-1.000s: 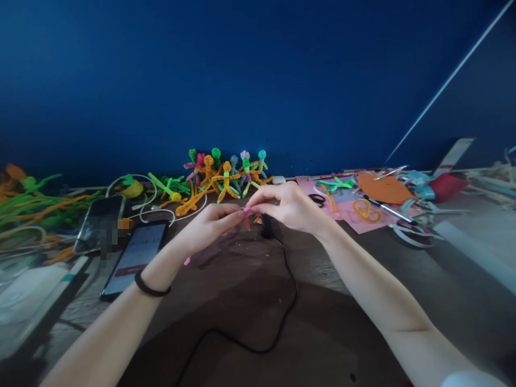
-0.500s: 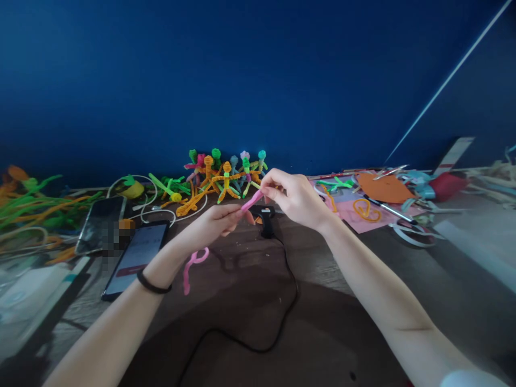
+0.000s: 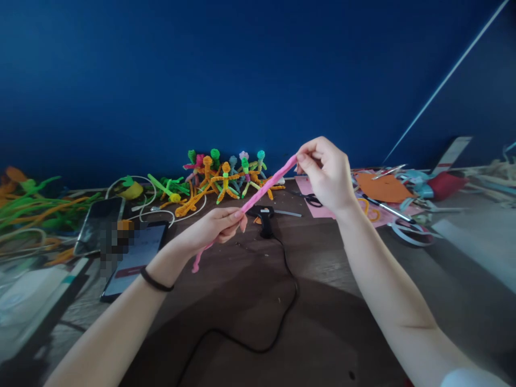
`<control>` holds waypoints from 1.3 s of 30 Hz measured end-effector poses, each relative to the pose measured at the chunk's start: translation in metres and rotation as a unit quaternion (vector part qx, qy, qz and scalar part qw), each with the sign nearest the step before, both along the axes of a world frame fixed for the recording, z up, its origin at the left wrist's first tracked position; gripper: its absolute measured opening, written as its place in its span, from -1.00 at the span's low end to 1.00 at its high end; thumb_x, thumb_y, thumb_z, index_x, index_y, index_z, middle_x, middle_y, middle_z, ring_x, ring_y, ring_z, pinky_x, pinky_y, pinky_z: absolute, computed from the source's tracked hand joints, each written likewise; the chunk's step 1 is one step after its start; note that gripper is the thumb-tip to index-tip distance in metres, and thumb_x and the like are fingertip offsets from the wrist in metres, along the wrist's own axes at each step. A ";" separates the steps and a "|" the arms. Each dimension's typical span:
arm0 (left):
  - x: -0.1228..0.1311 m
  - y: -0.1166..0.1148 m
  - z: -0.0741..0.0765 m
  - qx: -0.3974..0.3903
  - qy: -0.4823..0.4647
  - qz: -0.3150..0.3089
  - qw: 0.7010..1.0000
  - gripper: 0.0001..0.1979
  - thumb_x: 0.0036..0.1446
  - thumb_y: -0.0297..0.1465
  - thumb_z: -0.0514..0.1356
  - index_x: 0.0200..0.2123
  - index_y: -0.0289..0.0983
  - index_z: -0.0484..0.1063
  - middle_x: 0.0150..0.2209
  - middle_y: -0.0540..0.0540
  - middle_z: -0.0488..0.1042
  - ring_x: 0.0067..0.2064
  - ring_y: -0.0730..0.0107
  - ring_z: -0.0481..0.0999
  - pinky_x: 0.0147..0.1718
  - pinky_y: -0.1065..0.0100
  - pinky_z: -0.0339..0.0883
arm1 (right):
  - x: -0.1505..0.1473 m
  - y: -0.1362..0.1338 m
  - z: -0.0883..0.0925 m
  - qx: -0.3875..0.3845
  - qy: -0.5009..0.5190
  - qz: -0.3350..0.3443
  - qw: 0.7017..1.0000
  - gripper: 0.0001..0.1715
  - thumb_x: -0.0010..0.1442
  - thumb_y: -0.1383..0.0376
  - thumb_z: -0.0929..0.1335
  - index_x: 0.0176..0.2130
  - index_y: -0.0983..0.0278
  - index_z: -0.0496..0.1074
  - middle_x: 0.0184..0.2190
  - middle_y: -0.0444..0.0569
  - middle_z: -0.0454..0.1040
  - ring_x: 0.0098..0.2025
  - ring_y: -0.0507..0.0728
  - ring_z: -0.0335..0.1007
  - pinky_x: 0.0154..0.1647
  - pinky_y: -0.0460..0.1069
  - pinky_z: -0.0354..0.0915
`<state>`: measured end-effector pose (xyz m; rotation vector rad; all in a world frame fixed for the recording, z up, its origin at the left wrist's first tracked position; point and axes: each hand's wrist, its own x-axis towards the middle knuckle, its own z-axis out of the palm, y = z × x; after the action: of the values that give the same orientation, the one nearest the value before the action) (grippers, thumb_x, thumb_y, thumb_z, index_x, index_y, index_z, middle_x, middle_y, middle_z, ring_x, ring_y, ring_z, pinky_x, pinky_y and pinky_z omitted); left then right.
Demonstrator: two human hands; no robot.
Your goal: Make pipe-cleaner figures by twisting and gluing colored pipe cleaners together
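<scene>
I'm likely straightening the pink strand, left fingers and right fingers pinching it; next calls for steady tension

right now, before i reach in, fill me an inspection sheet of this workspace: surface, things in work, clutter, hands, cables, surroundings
Surface: dark brown wood-look table, small pale specks near the middle.
Things in work: long fuzzy pink strand, slanting between the hands, its lower end hanging past the left one.
Clutter: small multicoloured fuzzy figures grouped by the wall; black-framed phone with lit screen; flat orange sheet; black glue gun.
Hands: left hand grips the strand; right hand pinches its upper end.
Cables: thin black cord from the glue gun; white looped cable near the phone.
Surroundings: dark blue wall, thin pale diagonal line at right.
</scene>
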<state>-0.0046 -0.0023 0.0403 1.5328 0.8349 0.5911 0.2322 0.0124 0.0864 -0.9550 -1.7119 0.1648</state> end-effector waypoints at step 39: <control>0.012 0.007 0.000 -0.129 -0.307 0.252 0.909 -0.81 0.13 -0.59 -0.03 -0.42 -0.35 0.34 -0.26 -0.23 0.54 -0.17 0.24 0.53 -0.03 0.12 0.28 | 0.001 0.025 -0.016 -0.177 0.014 0.091 0.980 -0.85 0.14 0.26 0.26 -0.34 0.32 0.33 -0.47 -0.04 0.43 -0.49 -0.01 0.35 -0.51 -0.10 0.26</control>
<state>0.0078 0.0050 0.0402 0.7961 0.7685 1.2147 0.2331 0.0373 0.0700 -1.0431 -1.7768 0.6173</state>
